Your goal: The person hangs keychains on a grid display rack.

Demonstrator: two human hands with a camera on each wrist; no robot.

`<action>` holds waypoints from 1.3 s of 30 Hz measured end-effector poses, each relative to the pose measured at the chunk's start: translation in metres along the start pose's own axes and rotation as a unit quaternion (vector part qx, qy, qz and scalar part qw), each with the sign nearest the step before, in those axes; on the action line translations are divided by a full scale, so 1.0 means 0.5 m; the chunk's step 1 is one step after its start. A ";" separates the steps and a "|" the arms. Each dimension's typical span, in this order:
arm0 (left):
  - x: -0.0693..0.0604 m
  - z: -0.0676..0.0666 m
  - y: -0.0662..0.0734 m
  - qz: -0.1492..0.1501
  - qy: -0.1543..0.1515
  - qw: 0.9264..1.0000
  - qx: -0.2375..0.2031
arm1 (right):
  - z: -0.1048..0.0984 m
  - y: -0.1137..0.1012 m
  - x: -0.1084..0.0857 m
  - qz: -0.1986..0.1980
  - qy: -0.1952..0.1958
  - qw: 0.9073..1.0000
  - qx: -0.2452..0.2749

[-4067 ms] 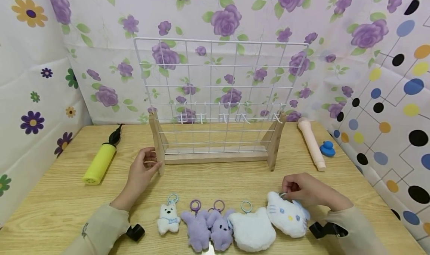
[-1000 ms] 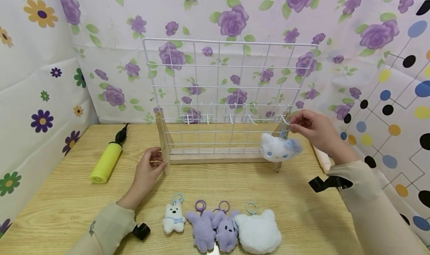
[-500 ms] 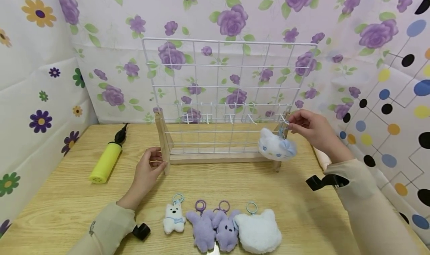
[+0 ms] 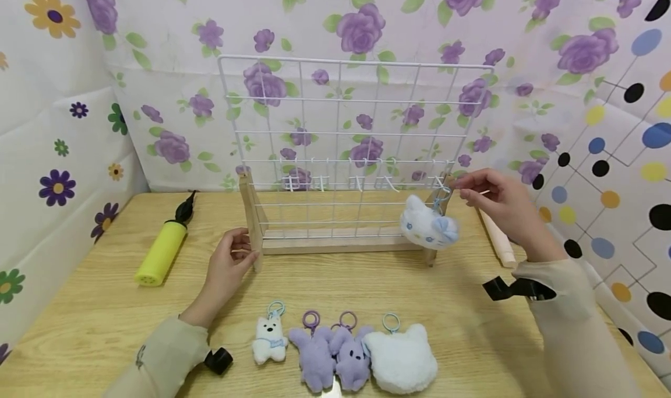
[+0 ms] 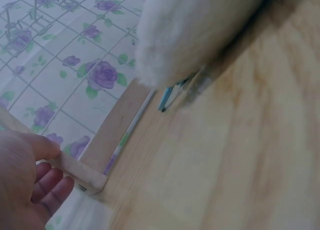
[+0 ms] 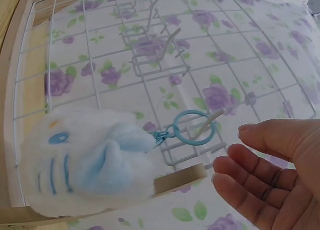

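My left hand (image 4: 226, 268) grips the left wooden foot of a white wire grid rack (image 4: 343, 246), thumb on one side, fingers on the other. A white plush cat-head keychain (image 4: 426, 224) with a blue bow hangs from the rack's rightmost hook, its blue ring (image 6: 176, 133) around the hook in the right wrist view. Just right of that ring, my right hand (image 4: 505, 207) is apart from it, fingers loosely bent and holding nothing. Near the front lie a small white dog plush keychain (image 4: 269, 341), two purple plush keychains (image 4: 316, 360) and a larger white plush keychain (image 4: 402, 362).
Several other white hooks (image 4: 359, 182) on the grid carry nothing. A yellow hand pump (image 4: 162, 253) lies at the left. To the right, a pale pink stick (image 4: 498, 239) is partly hidden by my right hand. Patterned cloth walls (image 4: 550, 106) enclose the table.
My right hand carried the cat-head keychain from the table up to the rightmost hook, then let go of its ring and drew slightly right. The left hand stays on the rack.
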State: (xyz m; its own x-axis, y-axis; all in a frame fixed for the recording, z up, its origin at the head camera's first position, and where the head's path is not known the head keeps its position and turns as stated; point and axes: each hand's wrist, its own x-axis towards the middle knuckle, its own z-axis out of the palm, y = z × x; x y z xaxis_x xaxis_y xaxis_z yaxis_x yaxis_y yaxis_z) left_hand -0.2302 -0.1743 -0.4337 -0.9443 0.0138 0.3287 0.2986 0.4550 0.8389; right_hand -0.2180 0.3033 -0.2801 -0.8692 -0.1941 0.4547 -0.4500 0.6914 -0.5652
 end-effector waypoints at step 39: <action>0.001 -0.003 0.004 -0.014 -0.004 1.000 -0.005 | 0.090 -0.020 -0.157 -0.074 -0.074 0.994 0.042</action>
State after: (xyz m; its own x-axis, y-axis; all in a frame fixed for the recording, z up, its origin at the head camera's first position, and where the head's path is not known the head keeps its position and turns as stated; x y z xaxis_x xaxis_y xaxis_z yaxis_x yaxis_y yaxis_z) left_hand -0.2301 -0.1746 -0.4313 -0.9534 0.0078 0.3015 0.2731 0.4466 0.8520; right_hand -0.1546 0.2803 -0.3412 -0.8100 -0.3939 0.4344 -0.5853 0.5879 -0.5583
